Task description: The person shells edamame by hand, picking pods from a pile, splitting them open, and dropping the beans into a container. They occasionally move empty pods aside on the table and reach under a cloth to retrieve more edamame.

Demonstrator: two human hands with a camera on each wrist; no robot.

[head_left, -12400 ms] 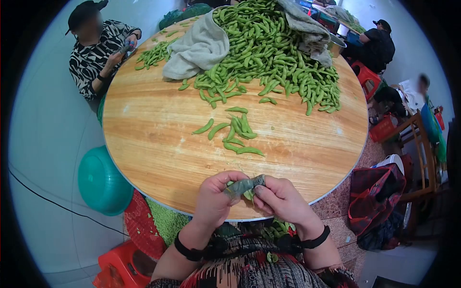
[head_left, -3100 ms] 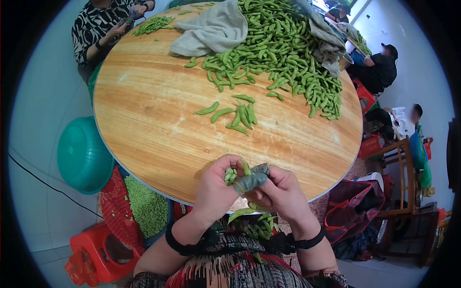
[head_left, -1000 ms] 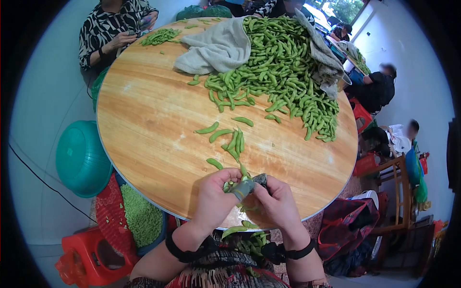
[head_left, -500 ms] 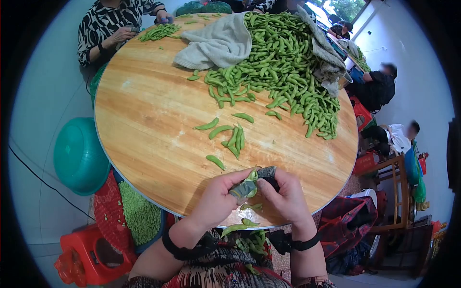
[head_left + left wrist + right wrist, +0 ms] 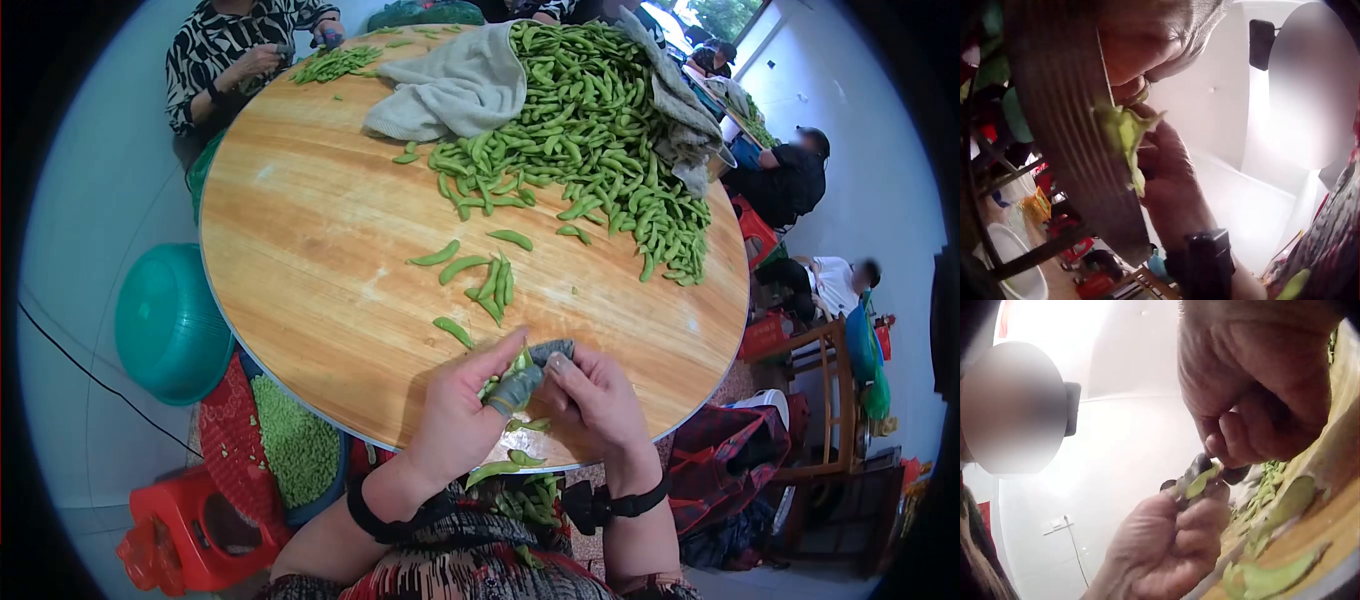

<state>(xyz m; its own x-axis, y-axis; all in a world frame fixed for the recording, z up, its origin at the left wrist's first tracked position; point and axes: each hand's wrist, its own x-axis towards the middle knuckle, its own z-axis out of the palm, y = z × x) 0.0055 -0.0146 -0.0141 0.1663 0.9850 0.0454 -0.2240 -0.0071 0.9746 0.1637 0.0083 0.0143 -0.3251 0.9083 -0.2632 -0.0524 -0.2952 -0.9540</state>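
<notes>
In the head view my left hand [image 5: 455,415] holds an edamame pod [image 5: 521,358] upright near the table's front edge. Its thumb is wrapped in grey-green tape, and pale beans [image 5: 490,386] show in its fingers. The pod looks split, with pale green inside. My right hand [image 5: 600,405] meets it from the right, fingers curled and thumb and dark-wrapped index finger pinching at its end. The right wrist view shows the pod [image 5: 1200,482] between both hands. Below the hands lie loose pods [image 5: 528,425] at the table edge; more pods [image 5: 525,500] lie in the lap.
Several whole pods [image 5: 490,285] lie ahead on the round wooden table [image 5: 320,250]. A large pod heap [image 5: 590,120] spills from a grey cloth sack [image 5: 450,85] behind. At the left stand a tub of shelled beans [image 5: 297,440], a red stool [image 5: 200,530] and a green basin [image 5: 172,325]. Other people sit around.
A second ago the pod stood whole in the left fingers; half a second ago it was split open. The right thumb has shifted up. Fewer pods lie ahead than twelve seconds ago.
</notes>
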